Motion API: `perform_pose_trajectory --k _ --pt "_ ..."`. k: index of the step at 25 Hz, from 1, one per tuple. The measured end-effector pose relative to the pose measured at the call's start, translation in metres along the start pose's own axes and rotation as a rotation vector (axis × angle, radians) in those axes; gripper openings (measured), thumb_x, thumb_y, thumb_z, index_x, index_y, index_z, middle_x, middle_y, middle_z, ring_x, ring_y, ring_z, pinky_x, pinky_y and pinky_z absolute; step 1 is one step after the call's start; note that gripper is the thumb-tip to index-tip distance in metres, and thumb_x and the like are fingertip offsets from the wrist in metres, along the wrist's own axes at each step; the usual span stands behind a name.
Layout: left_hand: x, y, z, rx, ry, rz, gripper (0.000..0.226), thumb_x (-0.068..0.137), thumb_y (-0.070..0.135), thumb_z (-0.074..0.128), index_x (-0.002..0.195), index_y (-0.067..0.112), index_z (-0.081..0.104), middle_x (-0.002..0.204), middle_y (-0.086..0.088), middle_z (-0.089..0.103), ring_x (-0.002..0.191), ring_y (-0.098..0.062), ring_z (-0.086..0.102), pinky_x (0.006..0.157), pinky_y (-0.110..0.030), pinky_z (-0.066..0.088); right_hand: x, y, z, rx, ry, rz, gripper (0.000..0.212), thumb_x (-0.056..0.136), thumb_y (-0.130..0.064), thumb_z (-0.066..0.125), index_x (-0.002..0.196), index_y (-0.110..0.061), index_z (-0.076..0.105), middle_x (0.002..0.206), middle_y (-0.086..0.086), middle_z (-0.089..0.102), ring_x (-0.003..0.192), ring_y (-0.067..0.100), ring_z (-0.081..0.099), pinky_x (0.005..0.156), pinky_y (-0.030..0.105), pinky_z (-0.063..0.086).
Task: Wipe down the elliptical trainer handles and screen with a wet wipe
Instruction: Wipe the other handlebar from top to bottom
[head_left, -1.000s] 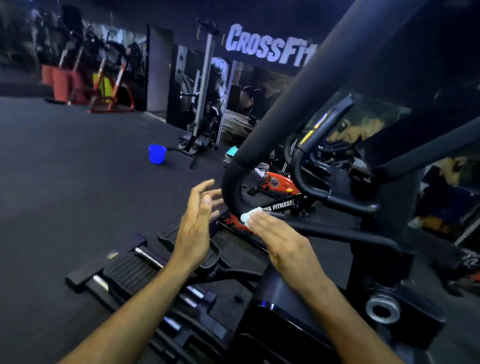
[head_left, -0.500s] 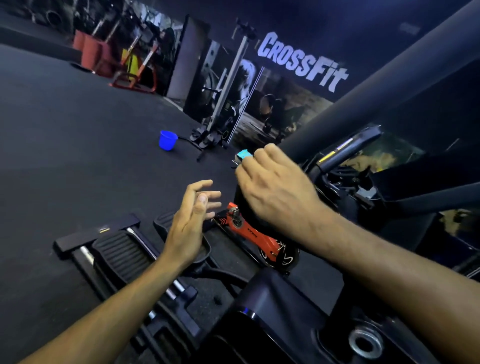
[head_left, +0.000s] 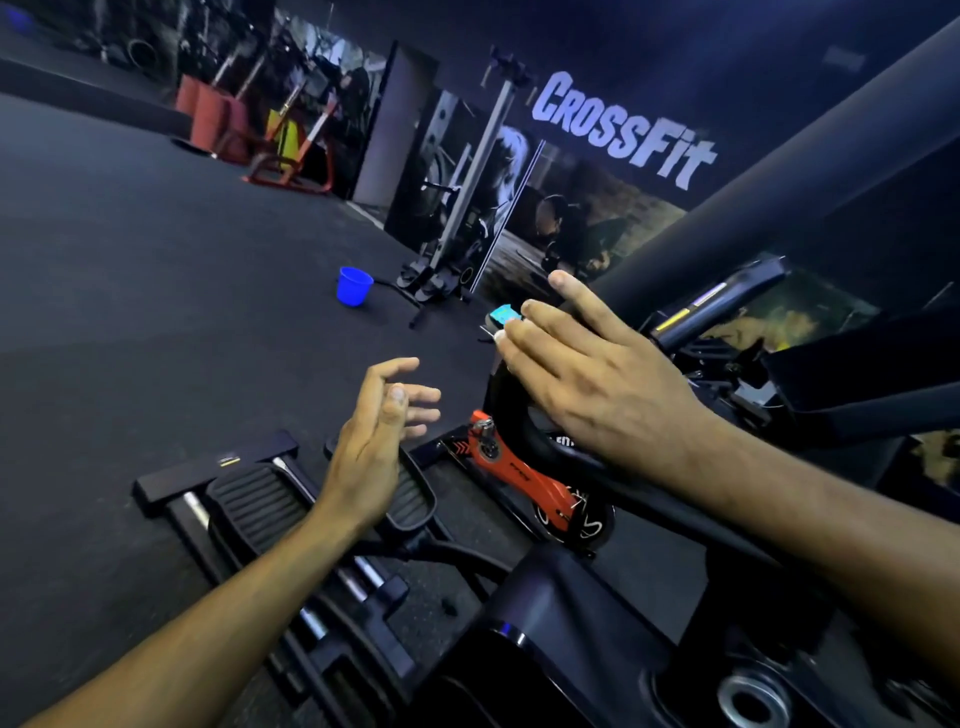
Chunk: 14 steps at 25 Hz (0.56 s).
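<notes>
My right hand lies flat on the handle, which rises toward upper right; my left hand hangs relaxed, holding nothing.

Blue bucket on dark floor; rower just right of it; CrossFit sign above; red equipment far left.

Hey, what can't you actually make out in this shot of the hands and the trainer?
- Wipe: head view, not visible; if present, hidden under the right hand lying on the handle.
- Screen: head view, not identifiable among the dark parts at right.
- Left hand: visibly empty, nothing hidden.
- Poster: too dim to make out.
</notes>
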<state>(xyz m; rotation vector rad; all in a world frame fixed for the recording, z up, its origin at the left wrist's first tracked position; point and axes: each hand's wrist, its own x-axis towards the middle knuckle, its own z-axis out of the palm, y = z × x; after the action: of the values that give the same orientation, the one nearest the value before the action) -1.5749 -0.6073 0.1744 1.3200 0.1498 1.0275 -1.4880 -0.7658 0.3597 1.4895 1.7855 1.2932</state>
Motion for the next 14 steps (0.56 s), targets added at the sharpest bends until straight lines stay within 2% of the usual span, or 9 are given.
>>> perform_pose_trajectory --k 1,4,6,10,12,14 --pt "0.0 0.001 0.003 -0.002 -0.007 -0.001 0.046 0.098 0.062 0.038 0.132 0.035 0.053 0.118 0.0 0.073 0.105 -0.021 0.073 0.093 -0.042 0.058 -0.003 -0.001 0.001 0.002 0.012 -0.017 0.038 0.106 -0.005 0.033 0.133 0.006 0.058 0.132 0.02 0.063 0.129 0.038 0.057 0.124 0.053 0.024" --pt "-0.003 0.003 0.005 0.007 -0.021 0.021 0.046 0.1 0.06 0.037 0.134 0.034 0.052 0.119 -0.002 0.073 0.106 -0.023 0.073 0.093 -0.04 0.058 -0.03 0.004 0.01 0.028 -0.036 -0.23 0.044 0.11 -0.008 0.026 0.146 0.004 0.047 0.151 0.018 0.05 0.146 0.034 0.04 0.127 0.05 0.015" --pt "-0.005 0.002 0.008 0.0 -0.026 0.017 0.046 0.1 0.059 0.037 0.135 0.033 0.052 0.119 -0.003 0.073 0.106 -0.023 0.073 0.094 -0.042 0.059 -0.036 0.004 0.024 0.077 -0.03 -0.328 0.044 0.11 -0.009 0.026 0.146 0.001 0.048 0.154 0.014 0.047 0.149 0.03 0.035 0.127 0.049 0.013" --pt "-0.009 0.008 0.015 0.009 -0.058 0.005 0.046 0.1 0.06 0.036 0.135 0.034 0.051 0.12 -0.004 0.072 0.106 -0.025 0.072 0.095 -0.043 0.058 -0.054 -0.027 0.063 0.165 0.036 -0.291 0.035 0.107 -0.008 0.044 0.138 -0.001 0.059 0.147 0.011 0.056 0.146 0.029 0.041 0.124 0.048 0.024" --pt "-0.01 0.009 0.015 0.01 -0.075 0.001 0.047 0.1 0.06 0.037 0.136 0.032 0.051 0.121 -0.005 0.072 0.106 -0.026 0.073 0.094 -0.042 0.058 -0.072 -0.043 0.073 0.265 0.103 -0.14 0.032 0.107 -0.007 0.049 0.135 -0.002 0.062 0.14 0.007 0.062 0.13 0.031 0.057 0.115 0.043 0.039" --pt "-0.013 0.008 0.015 0.018 -0.078 -0.003 0.048 0.101 0.058 0.036 0.137 0.029 0.05 0.121 -0.005 0.073 0.106 -0.026 0.073 0.094 -0.043 0.058 -0.076 -0.061 0.077 0.417 0.193 0.095 0.026 0.105 -0.006 0.054 0.125 -0.001 0.069 0.128 0.006 0.069 0.098 0.03 0.066 0.094 0.036 0.051"
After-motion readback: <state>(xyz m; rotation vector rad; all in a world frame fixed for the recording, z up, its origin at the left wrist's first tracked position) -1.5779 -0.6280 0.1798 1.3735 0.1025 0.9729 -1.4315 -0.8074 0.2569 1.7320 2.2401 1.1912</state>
